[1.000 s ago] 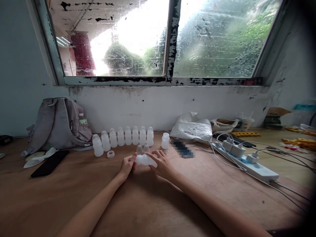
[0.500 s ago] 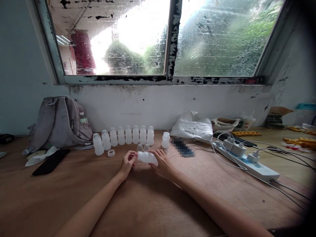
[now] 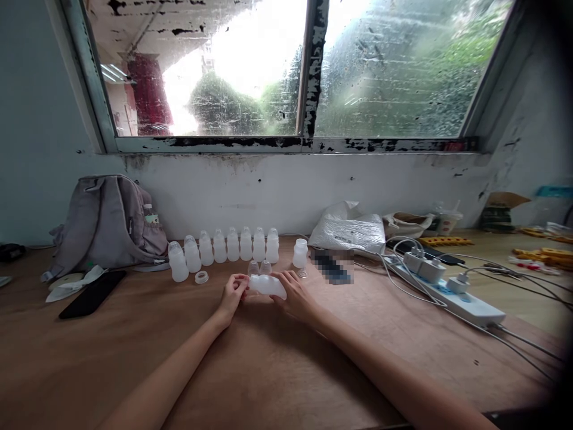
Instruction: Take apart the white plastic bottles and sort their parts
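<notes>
A frosted white baby bottle (image 3: 267,286) lies on its side between my hands, low over the table. My right hand (image 3: 293,292) wraps round its base end. At the neck end, the fingers of my left hand (image 3: 233,291) are pinched against the rim; any small part between them is hidden. Just behind the bottle stand two clear caps (image 3: 259,267). An open bottle without a top (image 3: 300,254) stands to the right, with a clear ring-like piece (image 3: 303,274) before it. A white collar ring (image 3: 202,277) lies to the left.
Several capped bottles (image 3: 232,245) stand in a row at the back. A grey backpack (image 3: 111,224) and black phone (image 3: 92,294) are on the left. On the right are a silver bag (image 3: 349,230), a pixelated dark object (image 3: 333,267) and a power strip (image 3: 474,309) with cables.
Almost nothing differs. The left fingers have shifted very slightly at the bottle's neck; the right hand keeps its hold on the body.
</notes>
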`<state>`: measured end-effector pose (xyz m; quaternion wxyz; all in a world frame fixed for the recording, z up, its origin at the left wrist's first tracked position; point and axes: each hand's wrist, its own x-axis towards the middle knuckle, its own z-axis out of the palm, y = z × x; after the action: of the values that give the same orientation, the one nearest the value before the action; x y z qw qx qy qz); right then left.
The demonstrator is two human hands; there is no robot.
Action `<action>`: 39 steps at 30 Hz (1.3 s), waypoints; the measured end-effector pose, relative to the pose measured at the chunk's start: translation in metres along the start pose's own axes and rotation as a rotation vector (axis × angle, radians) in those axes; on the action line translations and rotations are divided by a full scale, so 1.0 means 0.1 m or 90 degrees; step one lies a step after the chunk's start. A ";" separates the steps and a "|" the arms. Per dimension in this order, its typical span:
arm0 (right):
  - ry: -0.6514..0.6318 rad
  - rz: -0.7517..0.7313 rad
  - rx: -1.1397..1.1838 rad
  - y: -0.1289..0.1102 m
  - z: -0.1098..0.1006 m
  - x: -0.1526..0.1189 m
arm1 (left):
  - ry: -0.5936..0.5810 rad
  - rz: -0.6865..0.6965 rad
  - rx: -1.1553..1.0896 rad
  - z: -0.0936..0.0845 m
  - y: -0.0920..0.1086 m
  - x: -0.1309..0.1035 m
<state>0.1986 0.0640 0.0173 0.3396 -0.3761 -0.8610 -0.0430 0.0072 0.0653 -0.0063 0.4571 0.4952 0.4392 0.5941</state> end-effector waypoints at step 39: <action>0.000 -0.035 0.076 -0.04 -0.02 -0.02 | -0.113 -0.116 -0.125 0.00 0.11 -0.05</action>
<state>0.1979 0.0590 0.0179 0.3604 -0.3313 -0.8720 -0.0007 0.0061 0.0584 0.0033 0.5920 0.4571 0.3801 0.5442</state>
